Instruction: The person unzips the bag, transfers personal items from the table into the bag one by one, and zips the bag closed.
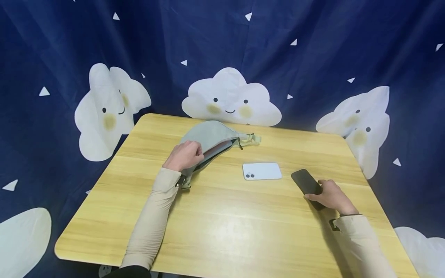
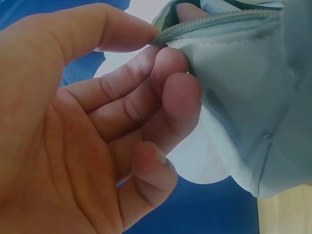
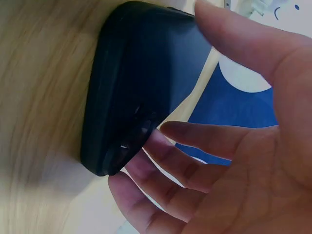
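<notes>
A pale grey-green waist bag [image 1: 208, 133] lies at the back left of the table with its zip open. My left hand [image 1: 184, 155] pinches the edge of the opening between thumb and forefinger; in the left wrist view the zipper teeth [image 2: 219, 22] run from that pinch. The other fingers curl loosely beside the fabric. At the right, my right hand [image 1: 332, 196] holds a black phone [image 1: 305, 180] by its long edges, thumb on one side and fingers on the other. In the right wrist view the dark phone [image 3: 146, 63] is tilted against the wooden table.
Between the bag and the black phone a white phone [image 1: 262, 171] lies with its two camera lenses up. The bag's strap and buckle [image 1: 253, 139] trail to the right. A dark blue curtain [image 1: 222, 42] with clouds hangs behind the wooden table [image 1: 222, 239].
</notes>
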A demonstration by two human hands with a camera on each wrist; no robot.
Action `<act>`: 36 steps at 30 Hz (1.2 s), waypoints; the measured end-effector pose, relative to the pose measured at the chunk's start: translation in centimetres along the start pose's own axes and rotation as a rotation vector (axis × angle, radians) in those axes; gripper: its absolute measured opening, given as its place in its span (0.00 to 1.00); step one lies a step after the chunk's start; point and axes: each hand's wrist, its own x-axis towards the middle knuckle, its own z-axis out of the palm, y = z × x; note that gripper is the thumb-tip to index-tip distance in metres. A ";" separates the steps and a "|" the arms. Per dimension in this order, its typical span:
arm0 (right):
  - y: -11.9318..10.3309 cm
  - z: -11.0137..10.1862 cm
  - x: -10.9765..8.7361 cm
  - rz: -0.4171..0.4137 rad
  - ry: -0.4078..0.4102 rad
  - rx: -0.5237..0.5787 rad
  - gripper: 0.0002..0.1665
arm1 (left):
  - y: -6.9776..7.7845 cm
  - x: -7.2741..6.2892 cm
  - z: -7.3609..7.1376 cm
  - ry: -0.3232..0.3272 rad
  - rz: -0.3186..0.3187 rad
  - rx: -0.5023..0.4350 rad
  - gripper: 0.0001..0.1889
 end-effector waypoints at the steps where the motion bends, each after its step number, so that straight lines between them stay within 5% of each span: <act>1: 0.0 0.0 0.0 0.000 0.001 -0.007 0.49 | -0.1 0.0 0.0 -0.001 -0.001 0.003 0.07; 8: -0.1 -0.2 0.3 0.024 -0.003 0.004 0.43 | -0.4 -0.1 0.1 0.000 -0.002 0.007 0.06; 15: 0.0 -0.4 0.4 0.086 -0.053 0.011 0.49 | -0.3 -0.2 -0.1 -0.002 -0.007 0.012 0.07; 23: 0.3 0.1 0.0 0.112 -0.068 0.080 0.38 | -0.3 -0.3 0.1 -0.007 -0.005 0.017 0.06; 36: 1.7 -0.6 -0.5 0.143 -0.149 0.206 0.35 | 0.0 -0.2 0.1 -0.020 0.008 -0.004 0.10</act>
